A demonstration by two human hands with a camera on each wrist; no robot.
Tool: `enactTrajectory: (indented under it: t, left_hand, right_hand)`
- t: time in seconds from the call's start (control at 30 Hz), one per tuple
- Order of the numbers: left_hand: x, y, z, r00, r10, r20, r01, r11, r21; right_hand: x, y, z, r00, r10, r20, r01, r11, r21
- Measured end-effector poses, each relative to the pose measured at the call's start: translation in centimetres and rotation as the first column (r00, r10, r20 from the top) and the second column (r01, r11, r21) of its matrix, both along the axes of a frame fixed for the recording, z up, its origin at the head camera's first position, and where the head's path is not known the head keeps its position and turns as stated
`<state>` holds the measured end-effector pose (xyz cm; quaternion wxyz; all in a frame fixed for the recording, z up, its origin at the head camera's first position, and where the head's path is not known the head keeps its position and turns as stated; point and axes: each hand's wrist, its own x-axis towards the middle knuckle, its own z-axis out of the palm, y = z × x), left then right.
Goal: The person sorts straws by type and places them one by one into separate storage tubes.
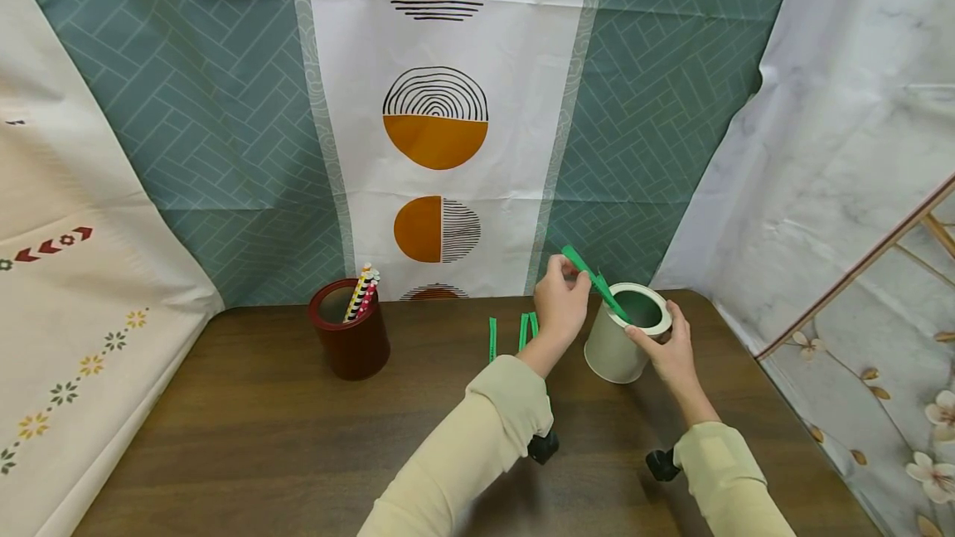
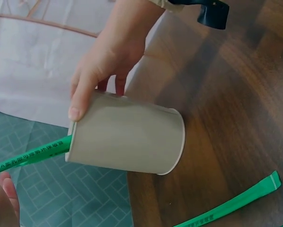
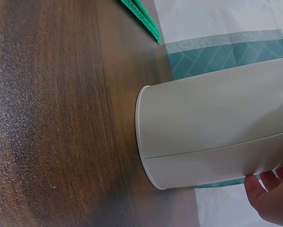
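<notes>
My left hand (image 1: 561,305) pinches a green wrapped straw (image 1: 589,276), long, flat and printed, near its upper end. The straw's lower end dips over the rim into the white can (image 1: 615,350), where the rim and wall hide its tip. My right hand (image 1: 671,355) grips the can at its upper right side, thumb at the rim. In the left wrist view the thumb of the right hand (image 2: 87,90) presses the can (image 2: 127,132) close to the mouth. From the right wrist, several fingertips (image 3: 255,189) press against the can's wall (image 3: 212,118).
More green wrapped straws (image 1: 492,340) lie on the brown table (image 1: 261,437), left of the can and partly behind my left arm. At the back left stands a dark red pot (image 1: 354,350) holding patterned sticks (image 1: 361,292). Printed cloths (image 1: 440,214) hang behind the table.
</notes>
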<state>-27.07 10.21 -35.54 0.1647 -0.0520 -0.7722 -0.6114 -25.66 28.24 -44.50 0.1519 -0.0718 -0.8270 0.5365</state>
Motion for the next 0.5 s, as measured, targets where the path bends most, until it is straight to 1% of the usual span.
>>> enactTrajectory:
  t: [0.1,0.23,0.5]
  left_hand:
    - [0.1,0.3,-0.4,1.000,0.000,0.012,0.000,0.999,-0.033]
    - [0.3,0.8,-1.1,1.000,0.004,0.025,-0.002,0.999,-0.054]
    - [0.4,1.4,-2.2,0.999,0.028,0.043,-0.026,0.999,-0.044]
  right_hand:
    - [0.0,0.1,0.0,1.000,-0.004,0.013,0.004,1.000,0.013]
    - [-0.1,0.2,0.0,1.000,-0.008,0.027,0.008,1.000,0.021]
    - [-0.1,0.3,-0.2,1.000,-0.002,0.024,0.002,1.000,0.016]
